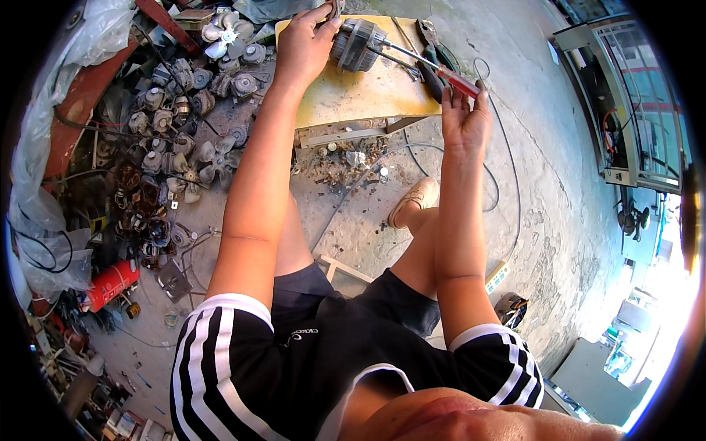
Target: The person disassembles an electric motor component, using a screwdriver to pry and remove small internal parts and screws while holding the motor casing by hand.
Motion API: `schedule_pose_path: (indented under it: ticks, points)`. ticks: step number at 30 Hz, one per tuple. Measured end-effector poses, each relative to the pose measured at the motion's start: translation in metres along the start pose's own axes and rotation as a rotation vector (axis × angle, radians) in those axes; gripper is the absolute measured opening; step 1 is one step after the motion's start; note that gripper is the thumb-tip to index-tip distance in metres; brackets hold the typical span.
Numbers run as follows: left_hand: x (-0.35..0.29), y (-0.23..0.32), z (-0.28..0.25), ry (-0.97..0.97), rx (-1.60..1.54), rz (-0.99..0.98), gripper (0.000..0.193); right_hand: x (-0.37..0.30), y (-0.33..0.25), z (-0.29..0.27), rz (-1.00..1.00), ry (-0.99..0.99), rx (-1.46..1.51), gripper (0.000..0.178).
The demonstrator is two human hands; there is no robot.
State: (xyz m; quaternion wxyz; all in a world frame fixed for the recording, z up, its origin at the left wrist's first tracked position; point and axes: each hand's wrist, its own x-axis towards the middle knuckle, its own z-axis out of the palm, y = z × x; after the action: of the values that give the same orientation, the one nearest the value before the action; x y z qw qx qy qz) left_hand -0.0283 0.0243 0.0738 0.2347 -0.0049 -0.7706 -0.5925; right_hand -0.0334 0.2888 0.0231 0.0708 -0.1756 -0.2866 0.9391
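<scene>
A small grey electric motor [358, 45] with a ribbed body sits on a worn yellow tabletop [323, 103]. At its left side my left hand [307, 48] is closed on a grey metal piece at the motor's upper left; the fingertips partly run out of view. My right hand [466, 125] is closed round the red handle of a screwdriver [457, 79]. The screwdriver's long shaft slants up and left, its tip end at the motor's right side. Dark-handled pliers [430, 77] lie on the table beneath and beside the shaft.
Many used motors [165, 110] and white fan blades [219, 37] are heaped on the floor at left. A red cylinder [110, 285] lies below them. Cables [515, 169] trail over the concrete to a power strip [497, 278]. A glass-fronted cabinet [625, 103] stands at right.
</scene>
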Motion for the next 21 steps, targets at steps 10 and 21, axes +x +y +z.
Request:
schedule_pose_path:
  ticks: [10,21]
  points:
    - [0.001,-0.002,0.004,-0.029,-0.094,-0.082,0.01,0.017,0.002,-0.017,-0.128,-0.106,-0.085,0.036]
    - [0.001,-0.004,0.003,0.012,-0.024,0.01,0.013,0.003,0.001,-0.007,-0.072,-0.02,-0.053,0.037]
